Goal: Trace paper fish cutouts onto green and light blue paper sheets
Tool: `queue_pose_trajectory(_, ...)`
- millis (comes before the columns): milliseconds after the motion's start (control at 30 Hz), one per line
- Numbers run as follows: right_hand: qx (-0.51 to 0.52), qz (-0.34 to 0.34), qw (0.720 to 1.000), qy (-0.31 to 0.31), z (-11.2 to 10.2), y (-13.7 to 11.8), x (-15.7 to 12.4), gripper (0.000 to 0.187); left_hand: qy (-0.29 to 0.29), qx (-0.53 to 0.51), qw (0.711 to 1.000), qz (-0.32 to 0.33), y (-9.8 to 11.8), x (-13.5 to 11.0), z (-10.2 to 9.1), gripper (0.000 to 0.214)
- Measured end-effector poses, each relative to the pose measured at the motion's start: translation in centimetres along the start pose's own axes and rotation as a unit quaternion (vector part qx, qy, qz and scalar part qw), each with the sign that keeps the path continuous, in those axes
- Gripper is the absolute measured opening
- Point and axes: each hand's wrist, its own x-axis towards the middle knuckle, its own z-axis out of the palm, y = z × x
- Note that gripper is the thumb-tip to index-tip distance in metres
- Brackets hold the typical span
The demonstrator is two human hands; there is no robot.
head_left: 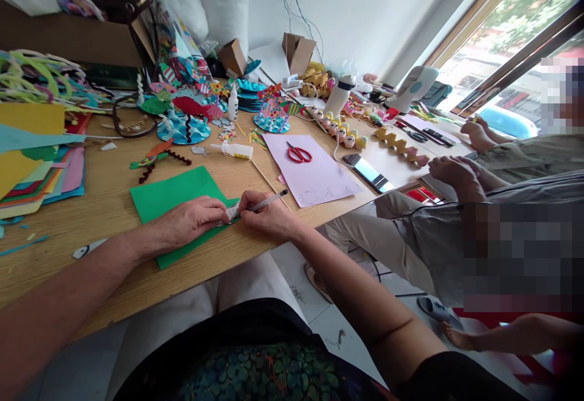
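Note:
A green sheet of paper [173,197] lies on the wooden table [91,218] in front of me. My left hand [191,221] presses flat on it, fingers holding down a small white paper piece [232,211]. My right hand [267,213] is closed around a grey pen [269,201], its tip at the edge of the white piece.
A pink sheet [314,176] with red scissors [298,153] lies beyond, beside a phone [368,173] and a glue bottle [232,150]. Stacked coloured paper [36,163] sits at left, paper crafts at the back. Another person's hands [456,173] rest at the right.

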Motion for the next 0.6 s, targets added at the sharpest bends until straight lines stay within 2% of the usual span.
queue_pose_trajectory(267, 0.017, -0.013, 1.0, 0.003, -0.3, 0.8, 0.6, 0.004, -0.02, 0.007, 1.0, -0.015, -0.1, 0.1, -0.1, 0.033)
queue_pose_trajectory(600, 0.014, 0.011, 1.0, 0.011, -0.7, 1.2, 1.2, 0.003, -0.034, 0.011, 0.999, -0.014, -0.2, 0.3, -0.2, 0.031)
